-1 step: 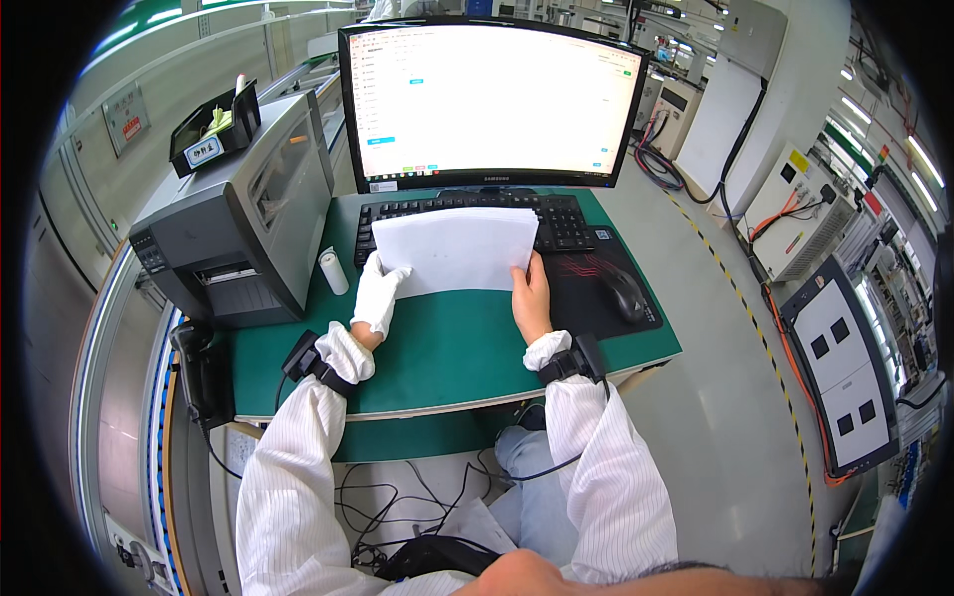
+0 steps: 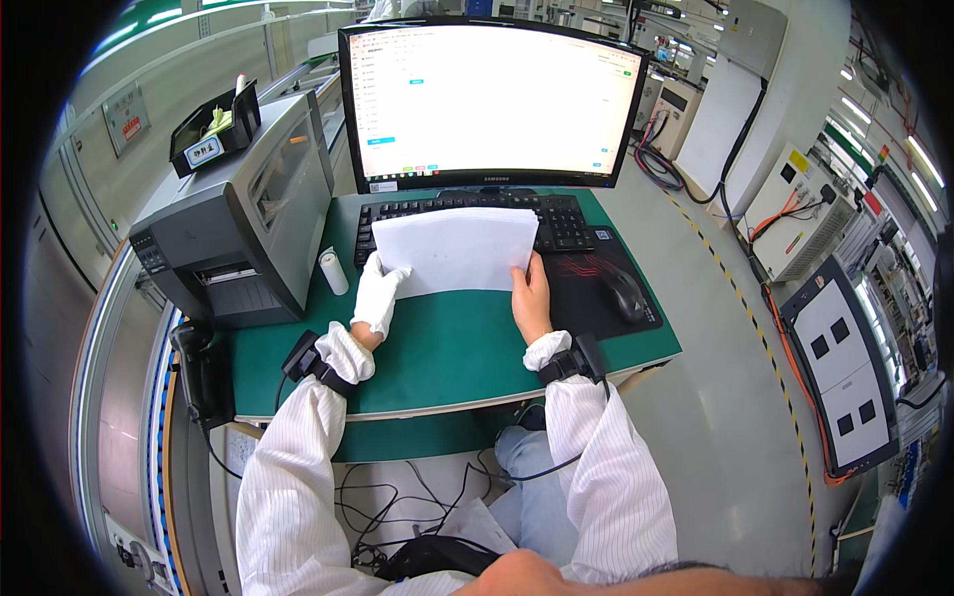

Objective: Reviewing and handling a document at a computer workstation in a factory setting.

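White paper (image 2: 457,248) is held between left hand (image 2: 380,295) and right hand (image 2: 531,296).

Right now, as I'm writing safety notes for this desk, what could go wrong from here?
The white paper hides part of the keyboard, so lowering it might press keys unseen. The left hand and right hand hold it near its lower corners, so it could flop or slip if either grip loosens. The small white cylinder lies between the left hand and the grey printer; a swing leftward might knock it.
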{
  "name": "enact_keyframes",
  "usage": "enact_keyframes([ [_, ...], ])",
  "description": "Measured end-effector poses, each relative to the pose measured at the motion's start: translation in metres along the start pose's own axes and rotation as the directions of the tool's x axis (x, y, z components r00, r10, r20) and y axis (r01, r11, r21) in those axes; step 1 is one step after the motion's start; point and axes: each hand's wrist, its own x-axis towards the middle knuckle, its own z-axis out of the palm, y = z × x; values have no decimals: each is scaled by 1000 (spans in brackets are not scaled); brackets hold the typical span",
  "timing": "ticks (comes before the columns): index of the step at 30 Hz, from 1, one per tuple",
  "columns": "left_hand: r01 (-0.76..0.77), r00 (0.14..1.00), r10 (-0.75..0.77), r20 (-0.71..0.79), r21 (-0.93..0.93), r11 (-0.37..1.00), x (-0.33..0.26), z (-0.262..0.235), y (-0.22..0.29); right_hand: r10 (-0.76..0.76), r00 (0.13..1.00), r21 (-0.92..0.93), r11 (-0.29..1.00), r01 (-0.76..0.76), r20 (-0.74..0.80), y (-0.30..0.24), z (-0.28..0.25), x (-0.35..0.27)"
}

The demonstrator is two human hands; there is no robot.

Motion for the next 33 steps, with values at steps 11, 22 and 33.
enact_keyframes([
  [11,-57,997,57,-52,13,998,-2,2,7,-40,999,74,997,38,23,6,1,3],
  [22,-56,996,57,-68,12,998,0,0,4,2,1000,89,996,-5,24,14,4,3],
  [33,-42,997,44,-60,33,999,2,-1,0,9,999,121,993,-13,34,15,4,3],
])
